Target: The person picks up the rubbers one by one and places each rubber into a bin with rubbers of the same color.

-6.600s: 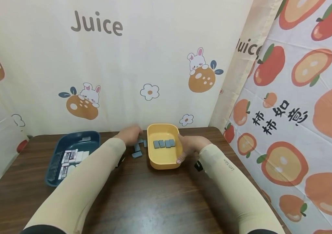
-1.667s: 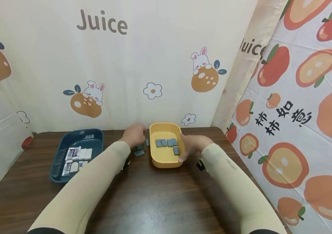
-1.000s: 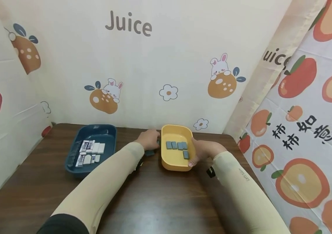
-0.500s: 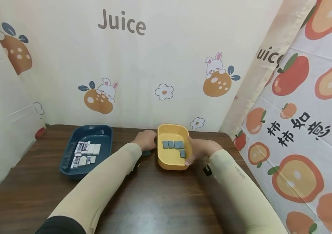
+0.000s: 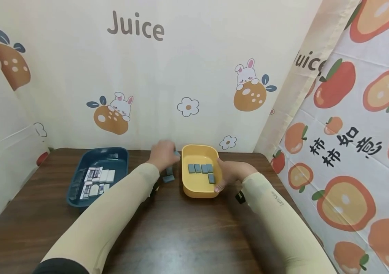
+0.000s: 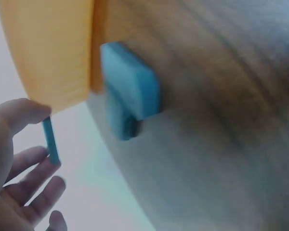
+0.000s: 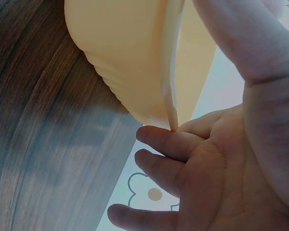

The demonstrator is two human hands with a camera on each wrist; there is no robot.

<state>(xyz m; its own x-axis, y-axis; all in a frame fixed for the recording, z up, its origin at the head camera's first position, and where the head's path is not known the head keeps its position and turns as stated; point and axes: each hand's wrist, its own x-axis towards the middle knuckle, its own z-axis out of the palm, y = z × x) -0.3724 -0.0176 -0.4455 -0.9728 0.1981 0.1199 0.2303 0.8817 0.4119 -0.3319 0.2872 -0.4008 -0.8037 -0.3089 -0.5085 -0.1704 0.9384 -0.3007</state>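
My left hand (image 5: 161, 155) is beside the yellow bin (image 5: 196, 187), left of its far end. Between thumb and fingertips it pinches a small flat blue-grey eraser (image 6: 50, 139), seen edge-on in the left wrist view. On the table below, loose blue-grey erasers (image 5: 168, 178) lie close together, partly hidden by the hand; in the left wrist view one eraser (image 6: 130, 79) overlaps another. Inside the bin sit several like erasers (image 5: 194, 168), most in a row, with one eraser (image 5: 211, 178) nearer me. My right hand (image 5: 232, 172) grips the bin's right rim, thumb on the inner side and fingers outside.
A dark blue tray (image 5: 120, 173) stands at the left, holding several white blocks (image 5: 103, 176), some in printed sleeves, and a greyish piece (image 5: 113, 156) at its far end. Patterned curtains (image 5: 194, 76) rise behind and to the right of the brown table (image 5: 187, 236).
My left hand has lifted an eraser from the loose ones. Since the oldest frame another eraser has come to lie in the bin, nearer me. My right hand keeps its grip; the head view has shifted.
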